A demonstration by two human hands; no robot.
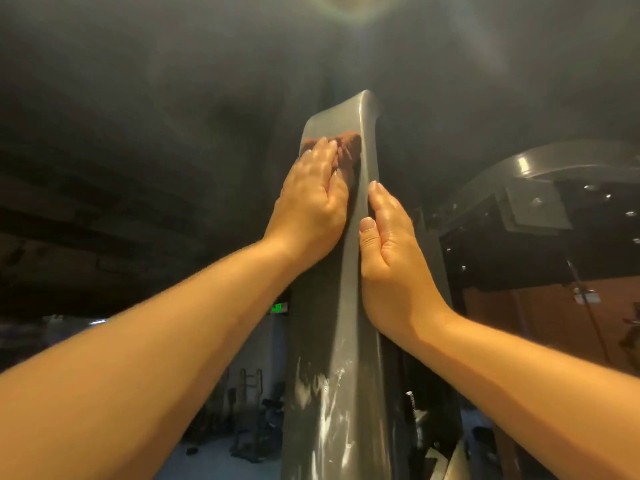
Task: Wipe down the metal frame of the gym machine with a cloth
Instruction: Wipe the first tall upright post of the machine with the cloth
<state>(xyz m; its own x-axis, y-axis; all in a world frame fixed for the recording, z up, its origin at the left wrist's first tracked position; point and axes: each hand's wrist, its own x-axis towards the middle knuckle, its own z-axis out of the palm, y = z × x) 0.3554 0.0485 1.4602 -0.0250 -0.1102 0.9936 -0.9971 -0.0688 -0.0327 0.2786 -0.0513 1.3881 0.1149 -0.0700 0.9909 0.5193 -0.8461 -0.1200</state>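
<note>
**Q:** Forearms (138,358) reach up from the near edge. What do the hands hold?

**A:** Left hand (311,199) lies flat, fingers straight, pressing a reddish-brown cloth (349,147) against the left face of the grey metal frame (346,341), near its curved top. Right hand (391,251), fingers straight and gripping nothing, rests on the frame's right edge, lower down.

**Q:** Beyond them?

**A:** White smears (325,410) low on the frame; a green sign (278,308) glows just left of it.

Left hand (310,202) and right hand (391,251) are raised, flat, fingers (322,152) straight.
</note>
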